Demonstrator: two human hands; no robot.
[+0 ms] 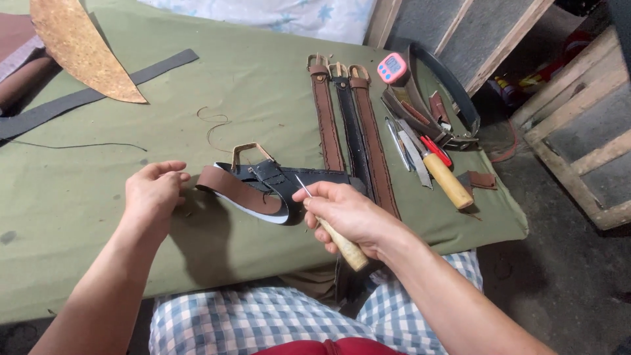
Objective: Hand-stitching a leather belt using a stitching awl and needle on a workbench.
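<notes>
- right hand [345, 213] grips a wooden-handled awl [332, 230], tip just beside the brown-and-black belt [253, 190].
- left hand [152, 192] loose, empty, left of the belt on the green surface [66, 197].

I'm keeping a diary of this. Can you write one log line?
right hand: grips wooden-handled awl | left hand: open beside brown and black leather belt | surface: green cloth table

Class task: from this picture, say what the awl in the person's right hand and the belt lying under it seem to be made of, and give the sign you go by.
Awl: thin bright shaft, probably steel by its glint; pale rounded handle, apparently wood, matte. The right hand grips it.

Belt: most likely leather, brown strap with a black part, dull surface, bending in a stiff curve; its buckle looks like brass-toned metal.

Table cover: olive woven cloth, matte.
</notes>
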